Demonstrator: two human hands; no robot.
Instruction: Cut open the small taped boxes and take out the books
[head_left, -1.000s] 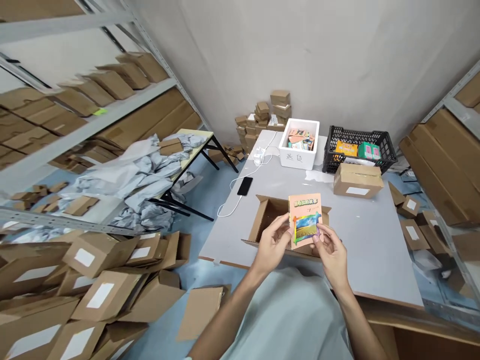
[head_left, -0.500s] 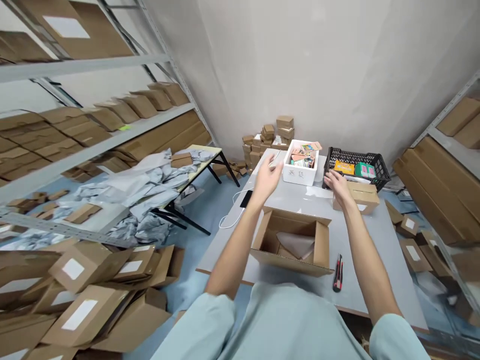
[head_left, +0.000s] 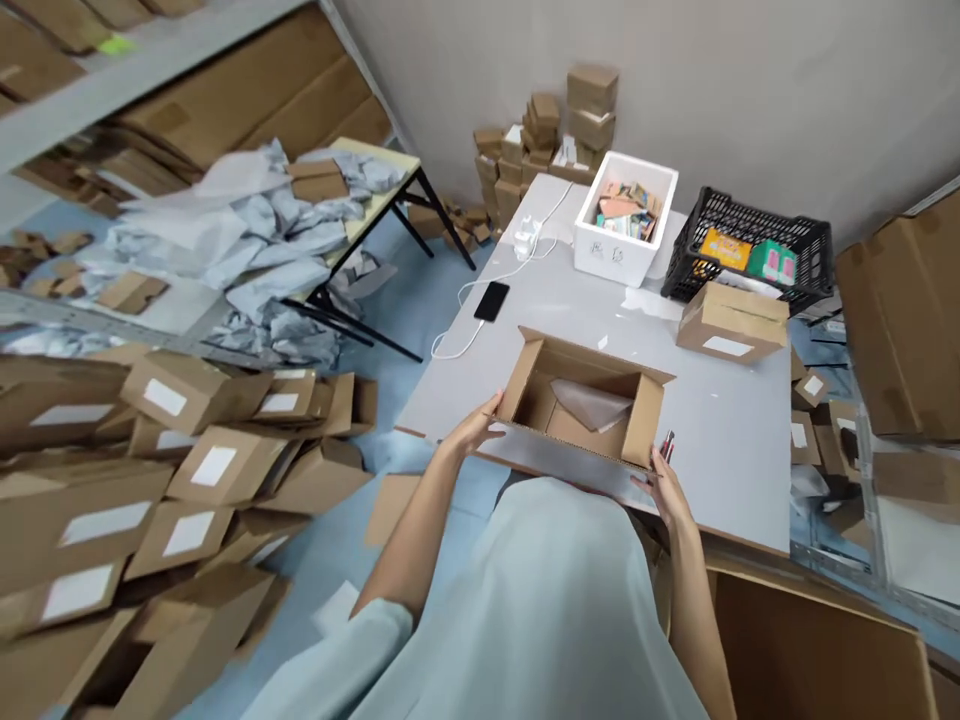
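As hands [head_left: 474, 428] touch its ends, open carton [head_left: 644, 420], between them

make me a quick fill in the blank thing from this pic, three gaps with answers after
The carton between the left hand and right hand isn't shut but ____.
The cable joined to the phone is coloured ____.
The crate holding the green pack is coloured ____.

Missing words: open; white; black.

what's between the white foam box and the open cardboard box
In the head view, mostly grey tabletop lies between the white foam box and the open cardboard box, with a small white scrap near the latter's far edge.
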